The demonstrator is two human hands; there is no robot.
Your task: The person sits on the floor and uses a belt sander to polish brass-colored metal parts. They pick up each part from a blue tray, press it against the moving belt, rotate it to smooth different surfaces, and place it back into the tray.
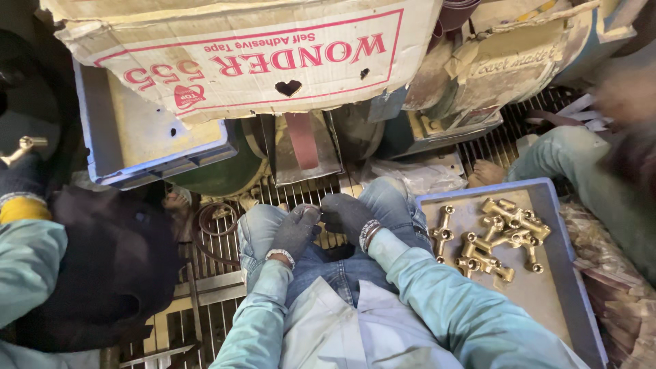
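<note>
The person sits over a metal floor grating [301, 195] with both hands in dark grey knit gloves resting on the knees of their blue jeans [328, 263]. The left hand [295, 232] lies flat on the left knee, fingers loosely curled and gripping nothing; the right hand [348, 215] sits just beside it on the right knee, also loosely curled, and no object shows in it — though whether something small is tucked under the fingers cannot be told. Nearest the right hand is a shallow grey-blue plastic tray [547, 287], close against the right thigh, and in its far half lies a heap of shiny brass cross-shaped pipe fittings [502, 236], touching and overlapping one another; the near half of the tray is bare. Judged from this, lifting one fitting cleanly would call for taking a piece off the top or the left edge of the heap, by one arm of the cross, since the gloves dull the feel and interlocked arms could drag a neighbour along. Beyond the knees stands a grinding machine with a dark red abrasive belt [302, 140], under a worn white cardboard box with red print [253, 55]. Another person's pale-sleeved arm [27, 263] is at the left edge.
</note>
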